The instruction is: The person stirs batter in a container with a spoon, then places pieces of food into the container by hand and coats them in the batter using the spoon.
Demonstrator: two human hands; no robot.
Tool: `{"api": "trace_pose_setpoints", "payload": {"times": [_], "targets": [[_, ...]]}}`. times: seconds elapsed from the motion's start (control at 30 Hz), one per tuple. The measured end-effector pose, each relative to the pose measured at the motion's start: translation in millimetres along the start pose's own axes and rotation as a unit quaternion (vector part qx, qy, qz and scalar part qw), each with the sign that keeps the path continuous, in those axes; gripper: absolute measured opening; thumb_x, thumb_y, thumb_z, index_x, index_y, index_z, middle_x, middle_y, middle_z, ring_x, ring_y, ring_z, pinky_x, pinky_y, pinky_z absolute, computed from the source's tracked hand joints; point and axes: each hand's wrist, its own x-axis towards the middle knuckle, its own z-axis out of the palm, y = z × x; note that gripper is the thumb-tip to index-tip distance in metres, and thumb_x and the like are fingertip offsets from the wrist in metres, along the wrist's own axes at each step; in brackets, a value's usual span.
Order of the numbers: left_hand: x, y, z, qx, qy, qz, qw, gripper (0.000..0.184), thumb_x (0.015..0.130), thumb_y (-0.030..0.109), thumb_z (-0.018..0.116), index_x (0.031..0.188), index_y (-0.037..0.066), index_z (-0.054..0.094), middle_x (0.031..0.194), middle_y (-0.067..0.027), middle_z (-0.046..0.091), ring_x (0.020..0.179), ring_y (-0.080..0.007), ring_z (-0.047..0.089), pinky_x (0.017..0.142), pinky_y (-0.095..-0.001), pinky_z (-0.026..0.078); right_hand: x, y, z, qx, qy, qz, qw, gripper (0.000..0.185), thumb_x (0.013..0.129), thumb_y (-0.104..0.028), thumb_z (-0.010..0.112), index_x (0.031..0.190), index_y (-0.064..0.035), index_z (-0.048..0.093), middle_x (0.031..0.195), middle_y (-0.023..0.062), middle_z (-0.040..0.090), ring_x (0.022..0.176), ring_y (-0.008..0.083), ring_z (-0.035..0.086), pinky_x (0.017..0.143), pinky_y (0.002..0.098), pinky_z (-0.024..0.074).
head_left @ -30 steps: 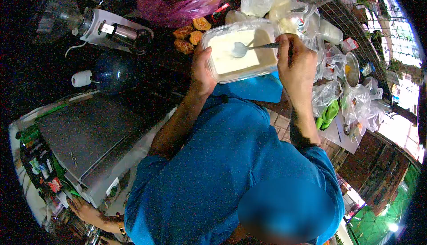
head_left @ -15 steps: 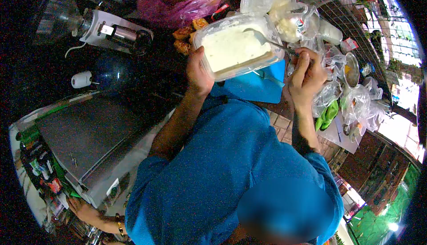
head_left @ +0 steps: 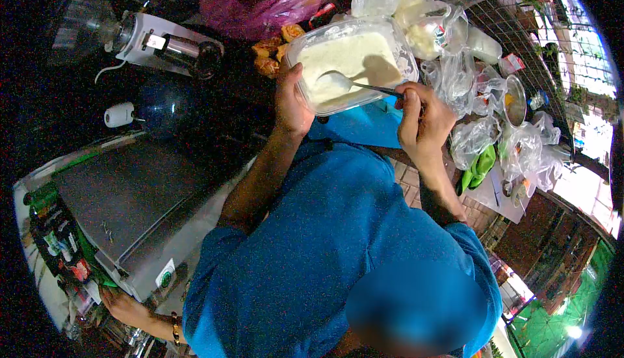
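My left hand (head_left: 294, 106) is closed on the left side of a clear plastic container (head_left: 408, 55), which it holds up in front of me. A thick off-white creamy food (head_left: 341, 51) covers the inside of the container. Between the fingers and thumb of my right hand (head_left: 426, 122) is the dark handle of a metal spoon (head_left: 376, 88). The spoon's bowl touches the creamy food near the container's front left. Under the container a blue item (head_left: 364, 127) shows in part.
A pink plastic bag (head_left: 257, 7) and golden-brown food pieces (head_left: 266, 65) lie behind the container. To the right are clear plastic bags (head_left: 520, 150), a metal bowl (head_left: 515, 101) and a green item (head_left: 480, 168). A blender-like appliance (head_left: 166, 46) stands left. Another person's arm (head_left: 140, 316) reaches in at lower left.
My right hand has moved left and down, carrying the spoon from the container's upper right to its front left. My left hand has stayed nearly still on the container.
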Motion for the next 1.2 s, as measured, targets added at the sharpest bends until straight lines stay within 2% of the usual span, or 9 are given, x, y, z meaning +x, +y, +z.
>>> {"api": "trace_pose_setpoints", "payload": {"times": [0.13,0.23,0.43,0.53,0.6,0.83,0.97,1.1,1.2], "targets": [[0,1,2,0.008,-0.004,0.012,1.000,0.052,0.086,0.024,0.048,0.132,0.003,0.040,0.130,-0.0153,0.050,0.122,-0.0292,0.048,0.104,-0.0424,0.037,15,-2,-1,-0.004,-0.041,0.162,0.986,0.021,0.096,-0.014,0.050,0.088,0.0011,0.062,0.063,0.0072,0.061,0.055,0.0102,0.058,0.050,0.0241,0.0437],[0,-2,3,0.022,-0.027,0.031,0.999,0.052,0.086,0.023,0.046,0.133,0.003,0.038,0.131,-0.0152,0.049,0.123,-0.0293,0.046,0.106,-0.0422,0.035,26,2,-2,0.059,-0.025,0.214,0.975,0.022,0.096,-0.015,0.049,0.089,0.0016,0.063,0.063,0.0055,0.061,0.058,0.0085,0.057,0.052,0.0234,0.0430],[1,-18,-16,-0.005,-0.015,-0.010,1.000,0.055,0.086,0.023,0.044,0.136,0.003,0.035,0.133,-0.0148,0.046,0.125,-0.0283,0.044,0.107,-0.0413,0.032,39,-16,-3,0.082,-0.001,0.194,0.978,0.023,0.095,-0.015,0.050,0.088,0.0010,0.064,0.063,0.0059,0.062,0.057,0.0093,0.057,0.051,0.0240,0.0425],[0,-16,-15,0.016,0.001,0.001,1.000,0.056,0.086,0.024,0.044,0.137,0.003,0.034,0.133,-0.0150,0.046,0.125,-0.0283,0.044,0.108,-0.0414,0.032,43,-15,-2,-0.085,-0.067,0.139,0.984,0.020,0.093,-0.014,0.051,0.089,0.0005,0.064,0.061,0.0107,0.062,0.054,0.0134,0.061,0.051,0.0265,0.0442],[1,-19,-22,-0.001,-0.017,0.006,1.000,0.057,0.086,0.025,0.044,0.137,0.003,0.033,0.134,-0.0154,0.045,0.126,-0.0285,0.044,0.108,-0.0417,0.032,43,-10,-7,-0.067,-0.063,0.143,0.985,0.020,0.094,-0.014,0.051,0.088,0.0004,0.064,0.062,0.0103,0.063,0.054,0.0134,0.061,0.051,0.0266,0.0446],[-4,-14,-13,0.011,-0.003,0.024,1.000,0.059,0.085,0.026,0.046,0.138,0.002,0.032,0.135,-0.0160,0.045,0.127,-0.0285,0.042,0.108,-0.0411,0.031,33,10,-14,-0.105,0.075,0.038,0.991,0.019,0.094,-0.012,0.049,0.091,0.0001,0.064,0.067,0.0091,0.065,0.059,0.0117,0.062,0.054,0.0250,0.0459],[3,-14,-13,0.012,-0.015,0.060,0.998,0.057,0.085,0.024,0.047,0.137,0.003,0.034,0.134,-0.0157,0.045,0.126,-0.0281,0.043,0.107,-0.0407,0.031,15,26,-1,-0.070,0.073,0.096,0.990,0.020,0.095,-0.013,0.048,0.091,0.0001,0.063,0.064,0.0073,0.062,0.056,0.0096,0.057,0.051,0.0236,0.0430],[5,-11,-3,0.031,0.037,0.099,0.994,0.052,0.084,0.022,0.048,0.132,0.004,0.039,0.131,-0.0150,0.048,0.123,-0.0273,0.045,0.106,-0.0407,0.033,0,12,16,0.091,0.051,0.165,0.981,0.022,0.097,-0.016,0.048,0.091,-0.0002,0.062,0.060,0.0024,0.057,0.053,0.0066,0.051,0.048,0.0211,0.0377],[7,-9,-6,-0.010,0.037,0.043,0.998,0.050,0.084,0.021,0.049,0.130,0.004,0.040,0.128,-0.0142,0.050,0.121,-0.0270,0.047,0.105,-0.0404,0.034,2,8,19,0.153,0.014,0.231,0.961,0.022,0.097,-0.018,0.045,0.090,-0.0035,0.061,0.063,0.0045,0.060,0.053,0.0092,0.051,0.049,0.0266,0.0414]]}}
